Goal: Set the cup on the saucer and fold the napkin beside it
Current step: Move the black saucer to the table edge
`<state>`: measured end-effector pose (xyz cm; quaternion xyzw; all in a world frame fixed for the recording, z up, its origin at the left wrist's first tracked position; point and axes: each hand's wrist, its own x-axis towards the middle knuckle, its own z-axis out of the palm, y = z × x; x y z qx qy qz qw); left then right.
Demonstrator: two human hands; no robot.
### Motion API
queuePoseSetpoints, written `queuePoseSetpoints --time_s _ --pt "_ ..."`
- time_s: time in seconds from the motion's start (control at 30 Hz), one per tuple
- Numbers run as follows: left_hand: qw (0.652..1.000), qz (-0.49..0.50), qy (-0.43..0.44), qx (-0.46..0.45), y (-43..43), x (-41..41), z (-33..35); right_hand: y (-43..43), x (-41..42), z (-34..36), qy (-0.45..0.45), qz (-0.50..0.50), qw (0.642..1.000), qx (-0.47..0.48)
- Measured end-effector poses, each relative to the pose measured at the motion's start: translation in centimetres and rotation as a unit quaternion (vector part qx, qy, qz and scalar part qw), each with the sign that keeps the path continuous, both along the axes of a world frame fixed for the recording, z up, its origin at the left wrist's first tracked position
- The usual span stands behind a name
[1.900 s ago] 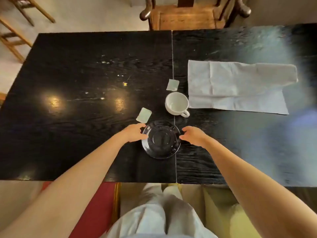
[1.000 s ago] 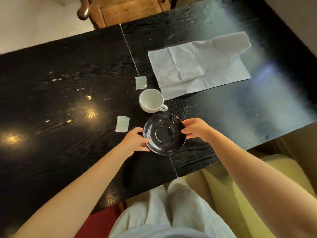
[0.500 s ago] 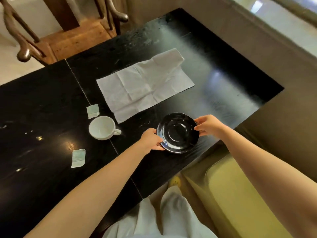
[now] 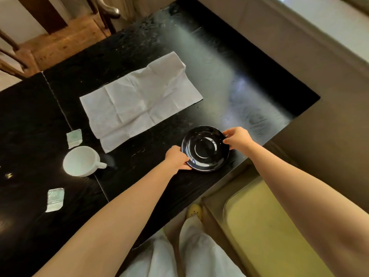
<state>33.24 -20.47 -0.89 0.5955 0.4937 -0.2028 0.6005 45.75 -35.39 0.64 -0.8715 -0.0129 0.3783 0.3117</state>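
Observation:
A glossy black saucer (image 4: 205, 148) is near the front edge of the black table, toward its right end. My left hand (image 4: 177, 157) grips its near-left rim and my right hand (image 4: 236, 137) grips its far-right rim. Whether the saucer touches the tabletop I cannot tell. A white cup (image 4: 80, 161) stands upright and empty well to the left, handle pointing right. The white napkin (image 4: 139, 98) lies spread flat with creases behind the saucer and to its left, one far corner folded over.
Two small pale green packets, one packet (image 4: 74, 137) behind the cup and another packet (image 4: 55, 199) in front of it, lie on the black table (image 4: 229, 80). A yellow seat cushion (image 4: 269, 226) sits below the table's right front. A wooden chair (image 4: 60, 39) stands beyond the far edge.
Both hands have carried the saucer to the right along the front edge, away from the cup. My head has turned right, so cup and packets now appear far left.

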Motion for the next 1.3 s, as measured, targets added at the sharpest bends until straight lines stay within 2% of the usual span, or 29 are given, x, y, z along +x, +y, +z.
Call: queuePoseSetpoints --time_s 0.37,1.03,1.2,1.3 --pt "1.0 0.018 -0.01 -0.001 -1.4 3.4 -2.2 -1.2 3.8 -0.7 -0.043 0.021 0.999 -0.014" --pt "0.999 -0.003 -0.044 -0.006 -3.6 6.2 -2.4 -2.9 6.9 -0.8 -0.057 0.016 0.998 -0.038" --pt "0.998 -0.061 -0.006 -0.001 -2.5 5.9 -0.9 -2.3 7.2 -0.3 -0.035 0.062 0.995 -0.07" --pt "0.994 -0.106 0.008 0.028 -0.5 5.6 0.9 -1.6 7.5 1.1 -0.053 0.14 0.98 -0.135"
